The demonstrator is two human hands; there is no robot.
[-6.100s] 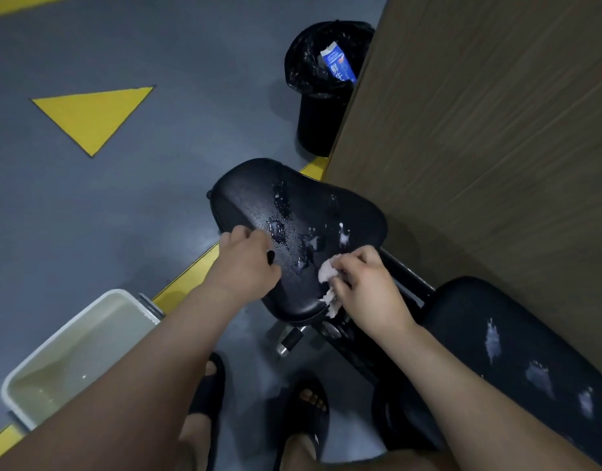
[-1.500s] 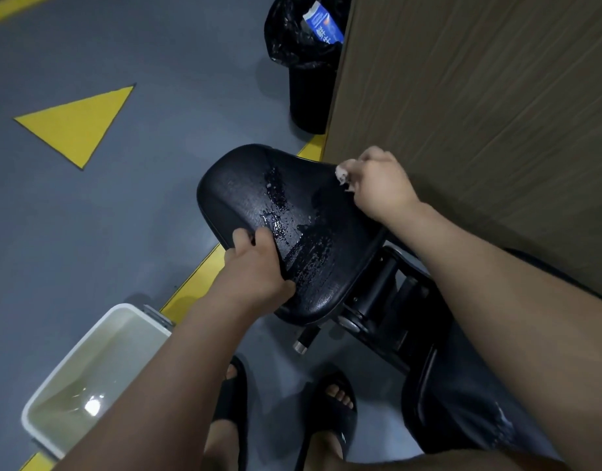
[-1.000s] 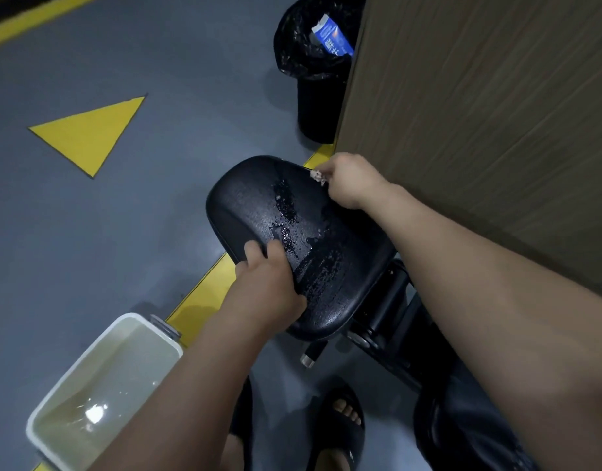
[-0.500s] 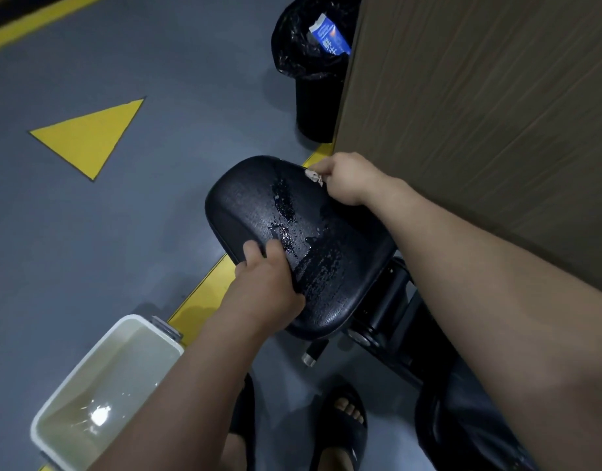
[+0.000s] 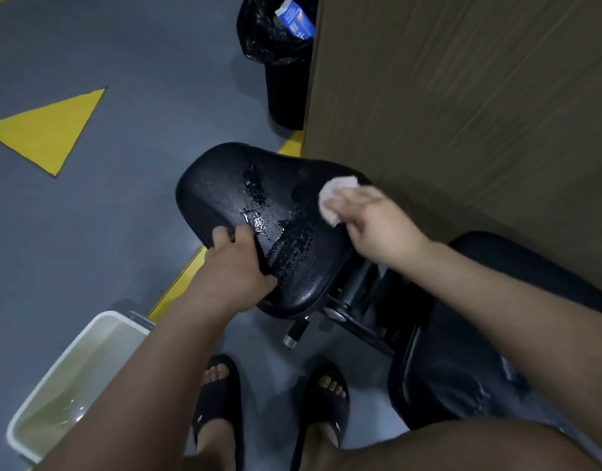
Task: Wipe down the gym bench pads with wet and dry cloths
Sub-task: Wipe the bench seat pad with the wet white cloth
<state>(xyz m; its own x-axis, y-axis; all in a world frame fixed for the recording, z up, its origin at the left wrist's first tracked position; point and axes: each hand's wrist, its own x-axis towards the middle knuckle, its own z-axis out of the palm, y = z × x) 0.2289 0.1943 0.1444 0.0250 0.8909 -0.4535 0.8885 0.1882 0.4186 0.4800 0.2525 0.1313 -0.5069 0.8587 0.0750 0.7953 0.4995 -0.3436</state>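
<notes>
My left hand (image 5: 238,270) grips the near-left edge of the black textured padded bench seat (image 5: 221,195), fingers curled over the rim and thumb lying on top. My right hand (image 5: 377,222) holds a small pinkish-white wadded cloth (image 5: 335,193), fingers bent over it and pressing it down on the seat's right side, close to the brown wood-grain wall panel (image 5: 462,96). Shiny streaks and beads of water (image 5: 258,212) run down the middle of the seat, between my two hands.

To my right, joined to the seat by a black metal hinge bracket (image 5: 357,300), is the long black bench pad (image 5: 462,379), with pale wet marks on it; my right forearm crosses above it.

On the grey floor (image 5: 105,62) by my left arm sits a white rectangular plastic tub (image 5: 99,322) with water in it. My feet are in black slide sandals (image 5: 218,402) below the seat. Beyond the seat stands a black bin with a black liner (image 5: 286,79), a blue-and-white carton (image 5: 294,18) inside it. A yellow painted triangle (image 5: 44,130) marks the floor to the left.
</notes>
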